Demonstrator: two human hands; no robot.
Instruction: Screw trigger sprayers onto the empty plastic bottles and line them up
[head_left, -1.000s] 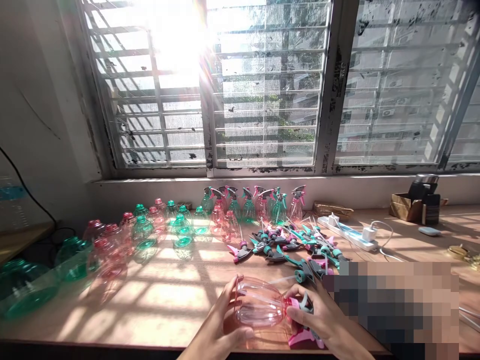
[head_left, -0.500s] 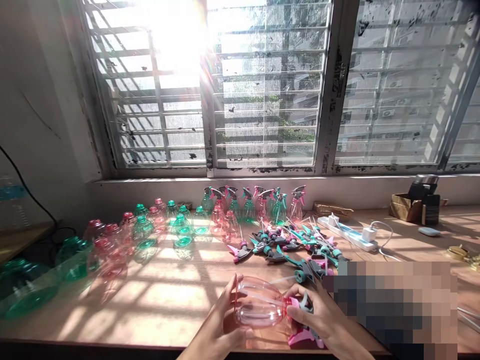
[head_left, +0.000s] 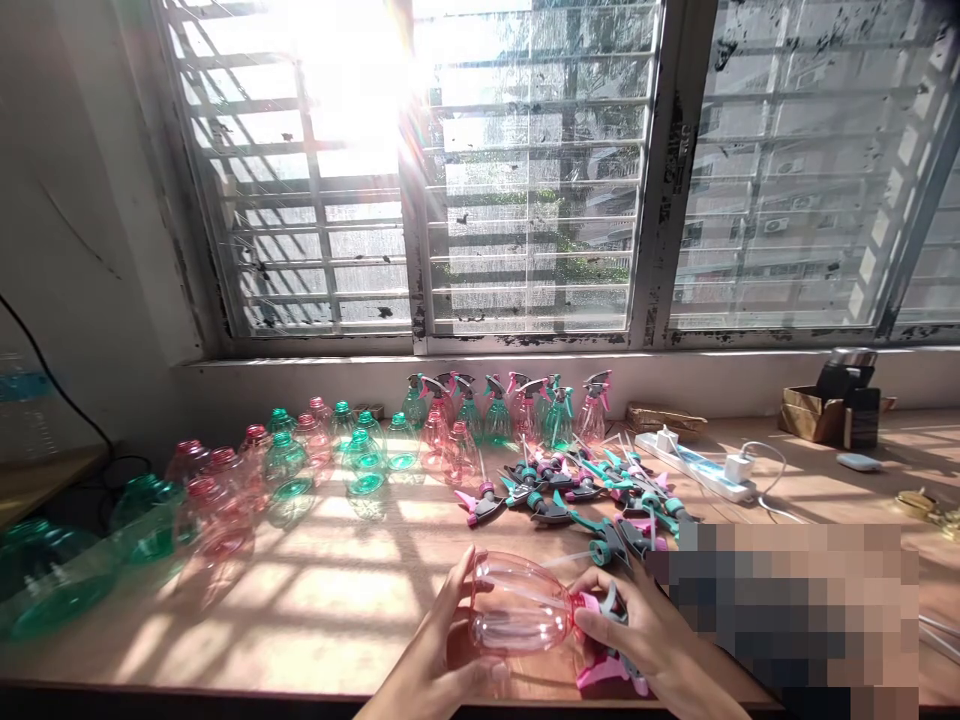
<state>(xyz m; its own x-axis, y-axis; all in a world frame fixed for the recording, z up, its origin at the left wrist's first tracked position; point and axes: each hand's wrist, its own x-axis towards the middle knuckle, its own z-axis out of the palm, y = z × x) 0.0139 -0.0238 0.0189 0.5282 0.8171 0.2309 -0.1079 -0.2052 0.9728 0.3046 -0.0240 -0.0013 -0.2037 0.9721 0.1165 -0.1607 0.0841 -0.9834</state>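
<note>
Pink plastic bottle [head_left: 517, 605] lies on its side in the person's grip, just above the sunlit wooden surface [head_left: 337, 600], neck pointing right! The left hand [head_left: 457, 630] cups the clear belly, fingers spread wide around it. The right hand [head_left: 645, 630] is closed narrow at the neck, wrapped over a grey-and-pink sprayer head [head_left: 609, 605], and a thin tube [head_left: 517, 592] runs through the inside of the bottle. All the action is at that neck: head and bottle meet there, though the fingers cover the join, so it's hard to call from this view whether the threads have caught. A pink trigger piece [head_left: 600, 675] shows below the right hand, apparently part of the same head.

Beyond the bottle, a heap of loose teal and pink sprayer heads [head_left: 555, 505] sprawls across the surface, with a row of bottles wearing their heads [head_left: 495, 420] lined up behind it along the wall. Left of the bottle, pink and green headless bottles [head_left: 225, 490] crowd together. Right of it, a pixelated patch [head_left: 795, 610] blocks the view, and farther back sits a white power strip [head_left: 694, 465].
</note>
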